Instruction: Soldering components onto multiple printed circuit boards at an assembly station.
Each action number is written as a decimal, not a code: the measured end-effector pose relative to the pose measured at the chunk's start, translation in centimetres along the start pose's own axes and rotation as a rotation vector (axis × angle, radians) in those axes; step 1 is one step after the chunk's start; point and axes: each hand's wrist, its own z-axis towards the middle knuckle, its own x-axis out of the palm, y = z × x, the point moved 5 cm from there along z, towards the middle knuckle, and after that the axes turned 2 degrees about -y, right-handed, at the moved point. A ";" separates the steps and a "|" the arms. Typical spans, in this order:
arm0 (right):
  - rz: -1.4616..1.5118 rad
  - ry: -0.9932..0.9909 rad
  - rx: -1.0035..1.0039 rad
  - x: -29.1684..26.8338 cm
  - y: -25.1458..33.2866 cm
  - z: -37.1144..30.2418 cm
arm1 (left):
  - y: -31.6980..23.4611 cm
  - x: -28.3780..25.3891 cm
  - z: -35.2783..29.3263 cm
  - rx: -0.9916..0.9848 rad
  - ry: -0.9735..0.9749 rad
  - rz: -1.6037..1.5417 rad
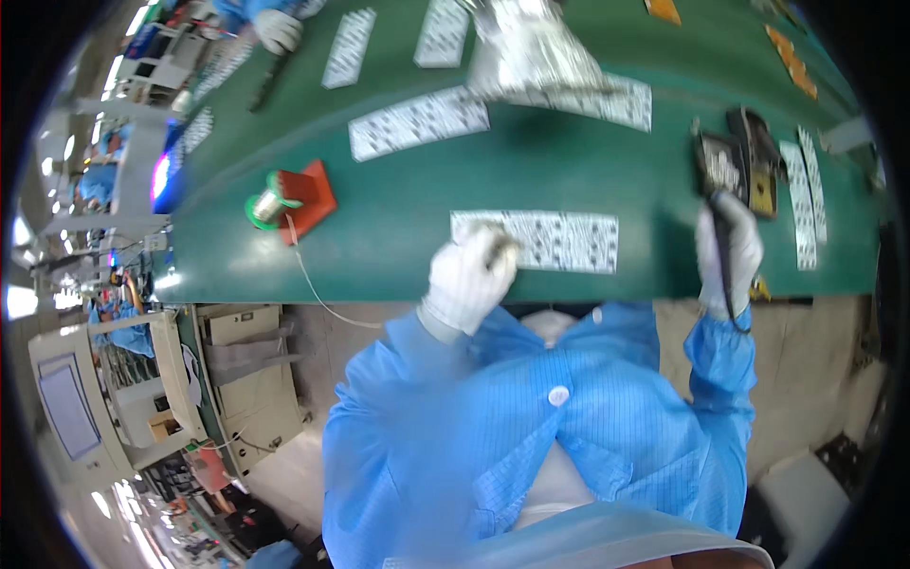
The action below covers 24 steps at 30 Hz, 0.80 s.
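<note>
A white strip panel with rows of dark parts [569, 242] lies flat near the table's front edge. My left hand [469, 277], in a white glove, is at the panel's left end with its fingers curled together. Something small and dark shows at those fingertips, too blurred to name. Off to the right, my gloved right hand [732, 251] is closed around a soldering iron [722, 223] with a black handle, its cord hanging past my wrist. The iron's front end is by a dark stand [725, 163], and its tip cannot be made out.
A solder spool [272, 204] sits on a red holder [320, 192] to the left, its wire trailing over the front edge. Further panels [417, 123] and a silvery bag [531, 52] lie farther back. Another person's gloved hand [278, 31] is at the far left.
</note>
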 end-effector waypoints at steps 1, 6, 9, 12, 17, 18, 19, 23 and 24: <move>0.106 -0.074 0.065 -0.4 -1.3 -0.4 | -0.1 0.2 -0.1 -0.037 0.011 -0.020; 0.206 -0.216 0.232 -1.5 -5.2 -2.1 | -0.4 1.2 -0.7 -0.075 0.036 -0.111; 0.239 -0.199 0.213 -0.9 -4.5 -1.9 | -1.3 1.8 -0.5 0.018 0.061 -0.011; 0.114 -0.181 0.229 -0.7 -2.0 -2.4 | -1.7 2.6 -0.6 -0.090 0.128 -0.045; 0.370 0.027 0.368 2.1 0.1 -4.0 | -2.0 3.6 -0.6 -0.081 0.116 -0.044; 0.340 0.084 0.381 2.6 0.1 -4.1 | -2.2 3.7 -0.5 -0.018 0.096 -0.035; 0.349 0.088 0.369 2.7 0.1 -4.1 | -2.3 3.7 -0.6 0.039 0.081 -0.027; 0.350 0.109 0.398 2.7 -0.5 -4.0 | -2.5 3.9 -0.8 0.088 0.123 -0.011; 0.352 0.110 0.396 2.6 -0.4 -4.0 | -2.5 3.9 -0.9 0.079 0.127 -0.017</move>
